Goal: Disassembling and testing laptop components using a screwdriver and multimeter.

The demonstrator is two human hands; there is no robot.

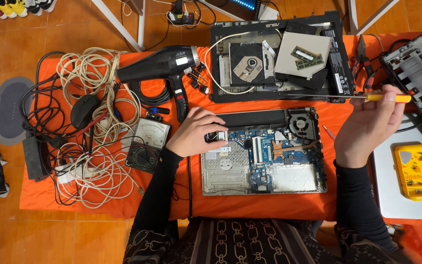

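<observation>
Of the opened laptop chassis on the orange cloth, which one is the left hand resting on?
The left hand rests on the near laptop base with its blue motherboard and fan exposed, not the black chassis behind holding the optical drive.

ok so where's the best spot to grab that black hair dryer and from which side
Probably by its handle, coming from the near side: the hair dryer lies flat, the handle points toward the person, and the left hand is just beside its lower end.
</observation>
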